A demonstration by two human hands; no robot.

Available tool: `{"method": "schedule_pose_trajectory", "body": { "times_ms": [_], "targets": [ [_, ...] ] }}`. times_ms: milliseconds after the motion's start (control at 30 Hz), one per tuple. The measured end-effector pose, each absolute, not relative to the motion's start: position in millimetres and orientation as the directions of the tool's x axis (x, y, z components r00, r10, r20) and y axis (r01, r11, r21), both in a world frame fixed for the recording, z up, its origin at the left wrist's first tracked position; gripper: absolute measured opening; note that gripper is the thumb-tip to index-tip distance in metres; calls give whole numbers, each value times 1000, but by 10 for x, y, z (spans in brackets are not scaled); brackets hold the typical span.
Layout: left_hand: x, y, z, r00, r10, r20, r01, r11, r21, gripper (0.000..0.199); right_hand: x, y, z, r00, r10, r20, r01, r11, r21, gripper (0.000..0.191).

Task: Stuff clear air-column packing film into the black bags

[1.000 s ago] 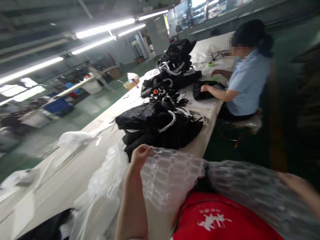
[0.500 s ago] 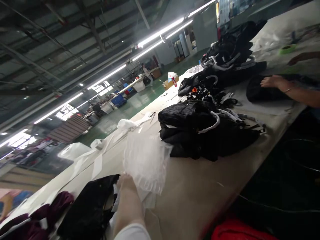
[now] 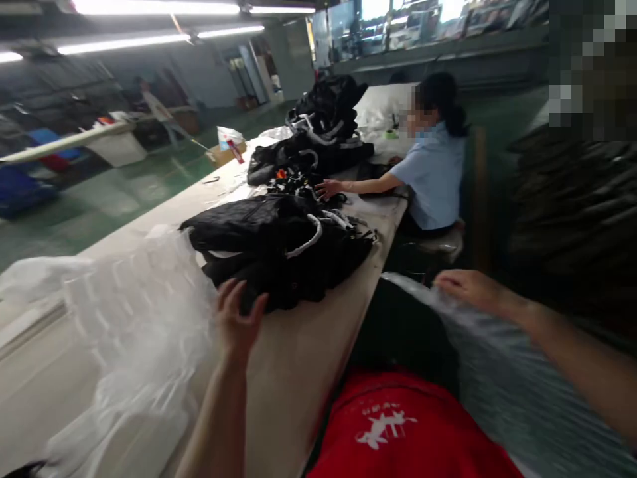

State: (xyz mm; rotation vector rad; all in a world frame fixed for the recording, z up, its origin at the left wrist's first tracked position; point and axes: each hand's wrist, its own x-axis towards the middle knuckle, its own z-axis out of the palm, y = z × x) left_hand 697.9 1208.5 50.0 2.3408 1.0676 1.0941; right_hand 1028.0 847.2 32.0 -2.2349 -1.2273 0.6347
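Observation:
My left hand (image 3: 237, 322) is over the table, its fingers curved and thumb spread apart, with nothing visible between them. A crumpled translucent air-cushion sheet (image 3: 144, 312) lies just left of it, close to the fingers; whether they touch cannot be made out. Right in front of that hand are stacked black bags (image 3: 279, 259) with white-wrapped handles. Off the table's edge, my right hand (image 3: 462, 289) is closed on the top of a clear plastic sheet (image 3: 517, 378), which hangs down beside my red apron (image 3: 398, 431).
A co-worker in a light blue shirt (image 3: 432, 179) sits at the table's far right side, one hand reaching to small black parts. More black bags (image 3: 326, 113) are piled farther back. A box (image 3: 229, 153) stands on the table (image 3: 283, 358). Dark covered goods (image 3: 577, 226) stand at right.
My view has swung right, bringing the co-worker and my right hand with the plastic sheet into view. The dark bags at lower left have largely left it. The co-worker's hand has reached forward.

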Motion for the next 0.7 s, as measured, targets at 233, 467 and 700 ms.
{"method": "schedule_pose_trajectory", "body": {
  "times_ms": [233,467,700],
  "targets": [
    [8436,10487,292,995,101,20,48,-633,773,46,9908,9141,666,239,970,-44,519,-166,-839,49],
    [8363,11171,351,904,342,-259,313,-114,943,48,10352,8366,3,125,899,-420,295,-438,-849,65],
    [8154,11812,384,811,509,-287,319,26,947,44,10284,8194,-1027,203,850,-486,22,-501,-865,61]
  ]
}}
